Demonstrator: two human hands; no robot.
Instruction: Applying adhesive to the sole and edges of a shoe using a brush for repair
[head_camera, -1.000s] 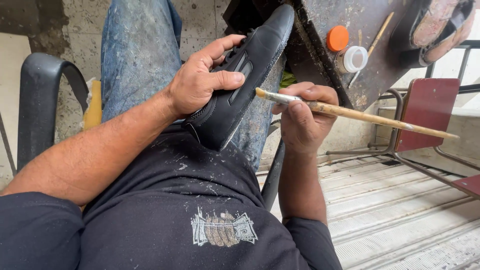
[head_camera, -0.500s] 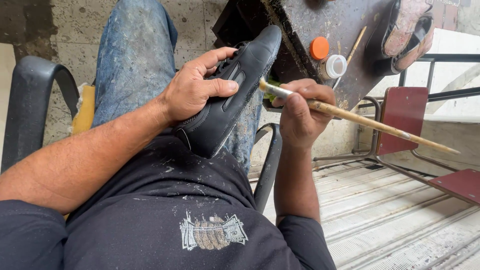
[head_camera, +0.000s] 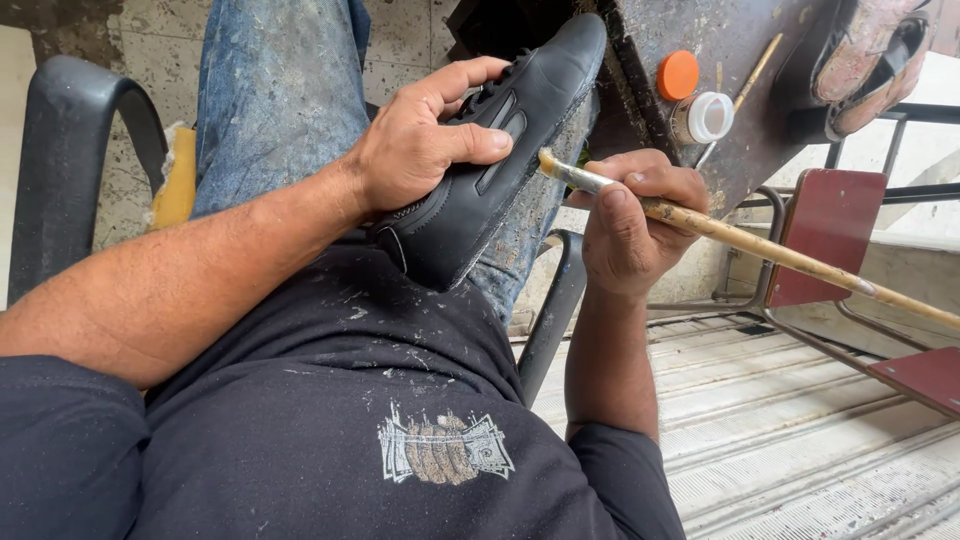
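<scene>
**Seated person, shoe in one hand, brush in the other**

Person is sitting in a dark chair (head_camera: 60, 150), wearing paint-flecked jeans (head_camera: 280, 90) and a speckled black shirt (head_camera: 330, 440).

Left hand (head_camera: 420, 145) is gripping a black shoe (head_camera: 500, 150) from above. Fingers are curling over the laces side, thumb is lying along the flank. Shoe is resting on the lap, heel toward the body, toe pointing away and up toward the bench edge. It is tilting on its side, sole side turned to the person's right.

Right hand (head_camera: 630, 220) is closing round a long wooden brush (head_camera: 740, 240), pinching it near the ferrule. Bristle tip is sitting just beside the shoe's lower side edge, near the sole line; cannot tell whether it is actually touching. Handle is running out to the right and slightly down, past the frame edge.

Beyond the shoe, a stained dark bench (head_camera: 740, 60) is carrying a small open jar (head_camera: 705, 117) with an orange lid (head_camera: 678, 75) lying just beside it. A second brush (head_camera: 755, 68) is lying near the jar. A worn pinkish shoe (head_camera: 870, 60) is sitting at the bench's far right.

A red metal-framed stool (head_camera: 825, 230) is standing to the right, on a ribbed pale floor (head_camera: 760, 440).
</scene>
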